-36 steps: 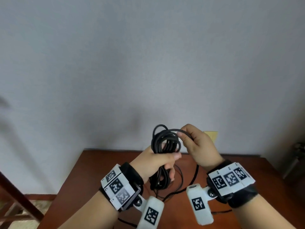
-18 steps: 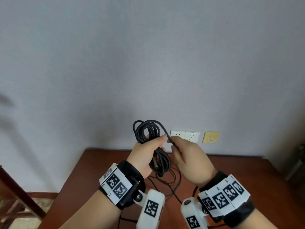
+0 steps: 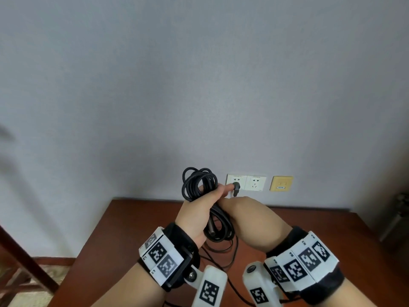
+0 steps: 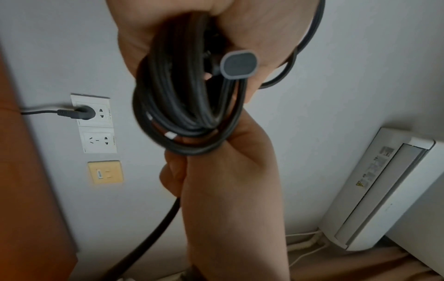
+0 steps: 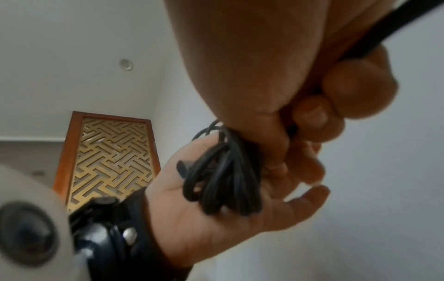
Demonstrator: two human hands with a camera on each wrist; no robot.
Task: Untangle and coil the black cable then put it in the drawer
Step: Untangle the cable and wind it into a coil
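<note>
My left hand (image 3: pixel 200 201) grips a bundle of black cable (image 3: pixel 199 181) coiled into several loops, held up above the brown table (image 3: pixel 309 224). Loops stick out above the fist and hang below it (image 3: pixel 219 231). My right hand (image 3: pixel 240 214) is close on the right, fingers curled under, gripping one strand. In the left wrist view the cable's grey plug end (image 4: pixel 239 65) pokes out of the coil (image 4: pixel 182 106), and the right hand (image 4: pixel 216 171) holds the strand that trails down (image 4: pixel 149 237). In the right wrist view the strand (image 5: pixel 365 38) runs through the fist. No drawer is in view.
Loose cable (image 3: pixel 223 251) lies on the table under my hands. On the wall behind are two white sockets (image 3: pixel 255 182), one with a dark plug (image 3: pixel 236 187) in it, and a yellow plate (image 3: pixel 281 183). An air conditioner (image 4: pixel 384 190) hangs on the wall.
My right hand came down from the top of the coil to its right side, drawing the strand with it and turning palm-down. The left hand kept its grip, shifting a little left.
</note>
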